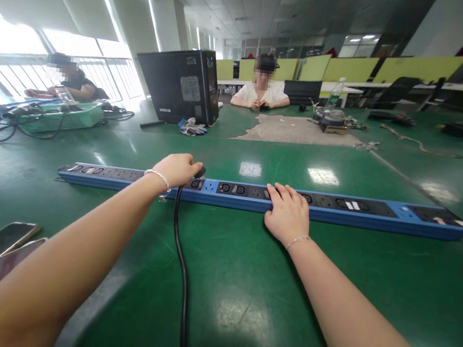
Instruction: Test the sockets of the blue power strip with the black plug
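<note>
One power strip [236,201], one computer case [170,83], two phones [5,270], one basket [61,121], two co-workers [246,95]

Left hand [175,169] holds a dark plug [201,173] at the strip [248,203]; cord [183,269] runs from under that hand toward six o'clock; right hand [288,214] rests on the strip; tower [175,83] at eleven, basket [61,120] at ten, person [261,92] at twelve.

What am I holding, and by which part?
Your left hand holds the black cable by its plug; your right hand rests on the power strip.
</note>
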Tool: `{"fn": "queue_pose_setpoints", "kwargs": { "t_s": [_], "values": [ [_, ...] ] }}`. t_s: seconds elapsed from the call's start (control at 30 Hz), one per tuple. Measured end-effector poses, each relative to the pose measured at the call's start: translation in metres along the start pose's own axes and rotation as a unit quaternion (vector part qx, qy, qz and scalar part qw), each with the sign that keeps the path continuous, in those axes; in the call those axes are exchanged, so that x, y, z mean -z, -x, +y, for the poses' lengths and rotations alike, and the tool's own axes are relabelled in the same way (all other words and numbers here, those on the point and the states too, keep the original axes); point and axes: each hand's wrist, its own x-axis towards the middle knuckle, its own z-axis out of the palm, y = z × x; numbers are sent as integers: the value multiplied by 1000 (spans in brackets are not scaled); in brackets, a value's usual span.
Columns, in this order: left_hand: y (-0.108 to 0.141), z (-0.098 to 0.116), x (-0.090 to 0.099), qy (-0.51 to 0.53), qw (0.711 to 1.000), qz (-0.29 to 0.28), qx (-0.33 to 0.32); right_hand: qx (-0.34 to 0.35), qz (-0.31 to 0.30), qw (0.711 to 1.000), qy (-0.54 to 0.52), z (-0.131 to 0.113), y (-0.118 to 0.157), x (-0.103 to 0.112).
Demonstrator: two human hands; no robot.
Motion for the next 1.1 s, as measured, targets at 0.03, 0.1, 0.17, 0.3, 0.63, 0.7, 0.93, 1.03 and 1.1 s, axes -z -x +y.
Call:
{"fn": "queue_pose_setpoints", "kwargs": {
  "t_s": [0.03,0.1,0.17,0.3,0.63,0.7,0.93,1.03,1.1],
  "values": [
    [-3,5,-4,-2,1000,-1,-8,1,1,1000,0,0,0,0],
    [-8,13,-12,-7,1000,-10,-20,1,1,1000,-2,0,0,0],
    [-11,18,-16,-12,999,-25,-25,0,0,1000,-4,-1,0,1],
    [-14,21,-20,-18,999,-41,-23,-2,-3,1000,-7,-1,0,2],
    [-16,28,-21,-50,996,-76,-25,-7,3,1000,-12,-1,0,0],
    [-15,29,-21,-51,995,-76,-24,-7,3,1000,-13,-1,0,0],
    [-16,33,-20,-64,993,-98,-24,-9,6,1000,-23,-1,0,0],
    [-17,36,-20,-68,989,-124,-34,-10,3,1000,-21,-2,0,0],
    [-17,39,-21,-70,989,-128,-40,-11,0,1000,-18,-2,0,1]
  ]
}}
